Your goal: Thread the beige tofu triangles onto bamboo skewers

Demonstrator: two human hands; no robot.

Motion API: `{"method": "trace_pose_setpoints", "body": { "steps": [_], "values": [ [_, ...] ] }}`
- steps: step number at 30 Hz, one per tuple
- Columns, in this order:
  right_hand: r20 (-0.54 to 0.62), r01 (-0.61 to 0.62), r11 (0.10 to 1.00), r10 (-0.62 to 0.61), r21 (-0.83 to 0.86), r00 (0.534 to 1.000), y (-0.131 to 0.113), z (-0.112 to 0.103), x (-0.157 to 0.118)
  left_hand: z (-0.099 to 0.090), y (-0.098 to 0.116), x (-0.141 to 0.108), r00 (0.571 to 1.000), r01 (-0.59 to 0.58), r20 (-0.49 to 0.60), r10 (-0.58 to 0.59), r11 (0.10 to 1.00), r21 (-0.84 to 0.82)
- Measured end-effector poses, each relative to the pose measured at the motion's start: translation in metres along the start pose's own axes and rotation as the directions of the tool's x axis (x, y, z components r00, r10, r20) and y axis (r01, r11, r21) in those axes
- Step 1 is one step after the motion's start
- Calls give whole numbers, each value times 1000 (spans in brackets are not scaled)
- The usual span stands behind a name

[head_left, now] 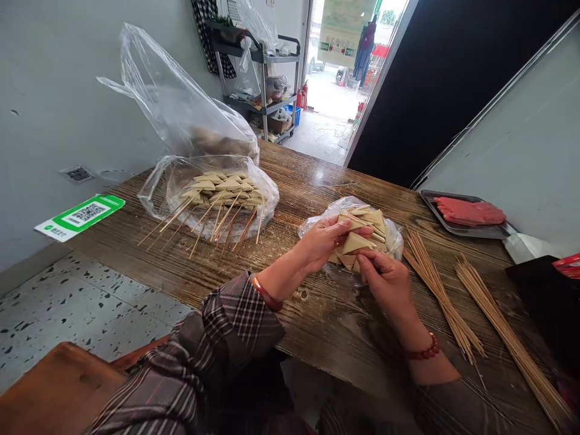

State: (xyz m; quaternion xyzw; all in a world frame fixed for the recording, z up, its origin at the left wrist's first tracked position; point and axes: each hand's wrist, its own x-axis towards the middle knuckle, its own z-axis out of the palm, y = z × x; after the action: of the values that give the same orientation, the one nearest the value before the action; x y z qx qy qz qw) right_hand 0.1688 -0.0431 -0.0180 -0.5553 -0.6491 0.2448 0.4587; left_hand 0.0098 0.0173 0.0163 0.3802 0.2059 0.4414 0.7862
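Note:
My left hand [324,243] is closed on pale tan triangles that look like folded tofu sheet; one triangle [357,243] points out past the fingertips. Thumb and index finger of my right hand [386,277] pinch together at that triangle's lower edge. Whatever thin thing they may grip is hidden by the fingers. Under both hands, a clear plastic bag [395,240] lies spread with more such triangles on it. To the left, another clear bag [268,192] holds stacked triangles [226,184] on wooden skewers [208,211], whose bare ends stick out toward me.
Two bundles of bare skewers, one nearer [441,290] and one farther right [502,329], lie on the wooden table [312,338]. A dark tray [457,227] with pink slabs sits at the right. A large plastic bag [181,90] stands behind, and a QR card [81,216] lies left.

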Motion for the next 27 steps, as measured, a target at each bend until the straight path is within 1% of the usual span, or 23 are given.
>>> {"method": "trace_pose_setpoints", "body": {
  "steps": [4,6,8,12,14,19,27],
  "values": [
    [3,2,999,-1,-36,1000,-1,0,1,2,-4,-1,999,27,43,-27,1000,-5],
    [14,-6,1000,7,-29,1000,0,0,1,1,-3,0,999,35,41,-35,999,-4],
    [42,-31,1000,31,-5,999,-1,0,2,-1,-1,1,999,40,19,-39,999,-16],
    [89,-61,998,58,35,994,-3,1,2,-4,4,3,997,36,-66,-40,998,-60],
    [75,-49,998,46,34,996,-4,2,2,-4,3,4,995,34,-90,-40,997,-68],
    [8,-16,999,16,36,1000,-4,5,2,-3,-2,6,997,16,-74,-20,998,-58],
    [6,-28,999,27,41,1000,-2,6,2,3,-7,3,999,12,-50,-12,1000,-9]
  ]
}}
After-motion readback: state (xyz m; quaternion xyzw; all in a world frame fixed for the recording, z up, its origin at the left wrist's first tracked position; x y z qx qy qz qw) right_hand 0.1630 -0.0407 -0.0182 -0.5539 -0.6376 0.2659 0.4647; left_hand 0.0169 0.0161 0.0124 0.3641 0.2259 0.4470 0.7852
